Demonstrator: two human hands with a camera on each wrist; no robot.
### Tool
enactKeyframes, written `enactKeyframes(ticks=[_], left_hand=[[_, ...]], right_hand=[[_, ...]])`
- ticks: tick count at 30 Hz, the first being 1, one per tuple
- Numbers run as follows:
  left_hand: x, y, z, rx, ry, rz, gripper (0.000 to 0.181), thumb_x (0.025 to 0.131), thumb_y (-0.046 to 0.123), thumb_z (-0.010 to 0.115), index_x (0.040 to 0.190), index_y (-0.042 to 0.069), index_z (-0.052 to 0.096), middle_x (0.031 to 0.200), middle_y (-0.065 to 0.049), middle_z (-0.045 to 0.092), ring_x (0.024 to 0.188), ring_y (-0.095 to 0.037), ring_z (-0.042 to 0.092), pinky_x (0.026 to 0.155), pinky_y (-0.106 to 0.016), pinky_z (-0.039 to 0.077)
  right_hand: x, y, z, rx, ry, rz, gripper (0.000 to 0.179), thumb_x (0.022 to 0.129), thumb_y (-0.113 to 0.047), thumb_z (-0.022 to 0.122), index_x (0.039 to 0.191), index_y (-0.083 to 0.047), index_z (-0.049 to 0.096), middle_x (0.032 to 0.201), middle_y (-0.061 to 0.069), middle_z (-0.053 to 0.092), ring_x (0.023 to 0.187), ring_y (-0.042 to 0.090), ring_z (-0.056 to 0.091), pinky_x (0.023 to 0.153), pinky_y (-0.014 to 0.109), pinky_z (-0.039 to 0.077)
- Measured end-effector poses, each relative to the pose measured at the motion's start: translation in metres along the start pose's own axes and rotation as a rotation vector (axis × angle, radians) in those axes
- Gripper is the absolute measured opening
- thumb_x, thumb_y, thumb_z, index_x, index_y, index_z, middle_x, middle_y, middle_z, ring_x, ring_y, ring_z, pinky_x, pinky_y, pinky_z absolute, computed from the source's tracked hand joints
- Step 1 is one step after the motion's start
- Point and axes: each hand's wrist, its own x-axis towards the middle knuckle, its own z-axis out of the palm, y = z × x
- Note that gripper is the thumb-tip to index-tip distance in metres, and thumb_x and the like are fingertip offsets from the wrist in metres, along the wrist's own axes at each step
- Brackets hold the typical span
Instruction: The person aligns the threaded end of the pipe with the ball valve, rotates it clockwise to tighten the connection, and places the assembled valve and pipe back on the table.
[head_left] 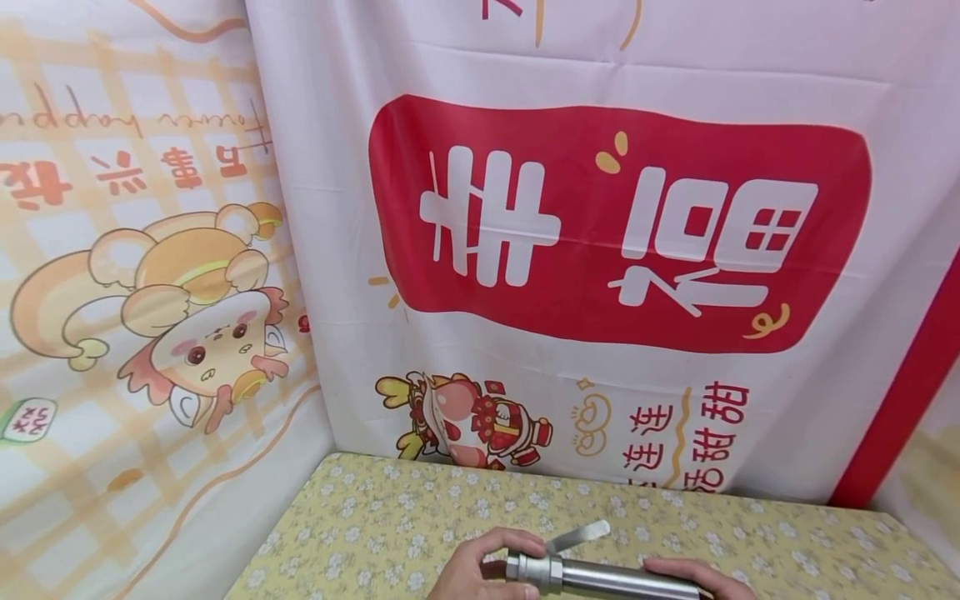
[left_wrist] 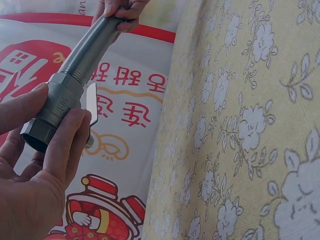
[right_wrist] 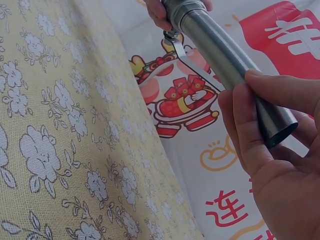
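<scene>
1. Silvery metal pipe (head_left: pixel 622 581) and valve (head_left: pixel 536 569) span the space between the hands; holding them in one straight line should spare the threads (left_wrist: pixel 74 73).
2. Left hand (head_left: pixel 474 571) grips the valve, right hand (head_left: pixel 703 575) the pipe's far end, thumbs opposing fingers.
3. Fingers should avoid the lever (head_left: pixel 581 537) (it juts between the hands).

A white fabric hanging (head_left: pixel 322 100), printed with a red lettered panel (head_left: pixel 585 217), rises behind a yellow floral tabletop (head_left: pixel 360 517). At left, a second, orange-checked hanging (head_left: pixel 67 275) carries an upside-down cartoon figure (head_left: pixel 195 262); at right, a red band (head_left: pixel 900 408) slants downward.
</scene>
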Motion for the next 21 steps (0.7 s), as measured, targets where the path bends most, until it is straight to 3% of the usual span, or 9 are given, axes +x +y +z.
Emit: enactKeyframes(ticks=[21], left_hand=[[0.0012,-0.0016,-0.0005,0.021,-0.003,0.016,0.034,0.1,0.016,0.077,0.133,0.005,0.075,0.142,-0.011,0.068,0.117,-0.025,0.069,0.099,-0.035,0.059]], right_hand=[[0.0005,-0.0021,-0.0016,0.044,-0.013,0.02,0.04,0.115,-0.011,0.053,0.149,-0.023,0.07,0.142,-0.008,0.072,0.129,0.018,0.07,0.108,0.038,0.059]])
